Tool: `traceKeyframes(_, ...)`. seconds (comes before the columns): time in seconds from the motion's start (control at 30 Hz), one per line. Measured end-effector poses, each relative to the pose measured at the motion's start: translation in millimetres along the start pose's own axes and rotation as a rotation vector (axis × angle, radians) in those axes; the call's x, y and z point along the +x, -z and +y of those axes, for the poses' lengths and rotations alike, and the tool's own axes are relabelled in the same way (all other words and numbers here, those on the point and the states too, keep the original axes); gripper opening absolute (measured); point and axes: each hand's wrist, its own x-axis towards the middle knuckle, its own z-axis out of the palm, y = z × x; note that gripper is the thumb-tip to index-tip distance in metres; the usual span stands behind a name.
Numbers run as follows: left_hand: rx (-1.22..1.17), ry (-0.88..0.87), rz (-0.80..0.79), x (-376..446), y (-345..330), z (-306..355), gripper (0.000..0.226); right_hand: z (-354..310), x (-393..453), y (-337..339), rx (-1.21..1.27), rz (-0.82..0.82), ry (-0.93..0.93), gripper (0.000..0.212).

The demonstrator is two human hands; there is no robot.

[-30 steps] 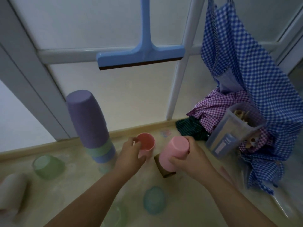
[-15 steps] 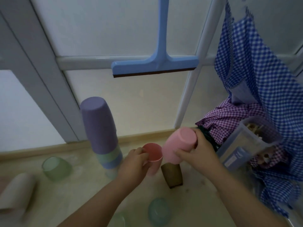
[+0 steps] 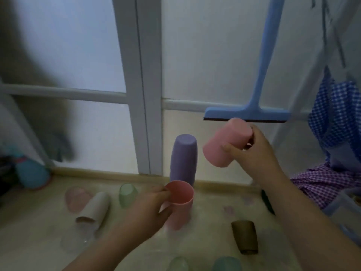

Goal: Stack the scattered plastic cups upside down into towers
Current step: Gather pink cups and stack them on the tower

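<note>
My left hand (image 3: pixel 150 210) grips a salmon-pink cup (image 3: pixel 180 204), mouth up, low over the floor. A light pink cup (image 3: pixel 224 143) is held in my right hand (image 3: pixel 252 153), raised, tilted, bottom up, to the right of the tower's top. The tower (image 3: pixel 183 159) of upside-down cups, purple on top, stands behind the salmon cup by the door frame. Loose cups lie around: a beige one (image 3: pixel 95 208) on its side, a green one (image 3: pixel 127 194), a pale pink one (image 3: pixel 75 198), a brown one (image 3: pixel 245 237) upside down, a teal one (image 3: pixel 226 264) and a clear one (image 3: pixel 78 239).
A blue squeegee (image 3: pixel 252 112) hangs on the white glass door just above my right hand. Blue checked cloth (image 3: pixel 340 118) and purple checked cloth (image 3: pixel 324 184) hang and pile at the right, with a clear plastic box (image 3: pixel 345 210). A blue object (image 3: pixel 31 173) sits far left.
The view has swung left and up. My right hand lifted the light pink cup off the brown cup and up toward the tower's top; my left hand took up the salmon cup.
</note>
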Motion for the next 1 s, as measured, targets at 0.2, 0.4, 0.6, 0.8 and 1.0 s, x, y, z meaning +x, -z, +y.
traceKeyframes(0.2,0.056,0.099,0.125,-19,48,-34,0.028,-34,33,-51,-0.039,-0.034,0.082,0.066)
traceKeyframes(0.4,0.101,0.082,0.255,-31,66,-49,0.012,-21,42,-84,-0.158,-0.125,0.007,0.061)
traceKeyframes(0.6,0.027,0.119,0.235,-28,70,-59,0.006,-7,32,-91,-0.131,-0.132,-0.040,0.066)
traceKeyframes(0.8,-0.155,0.096,0.346,-12,89,-53,0.005,-22,9,-80,-0.181,0.088,0.110,0.056)
traceKeyframes(1.0,-0.331,0.084,0.487,12,121,-26,0.007,-43,-27,-87,-0.176,-0.073,0.202,0.039)
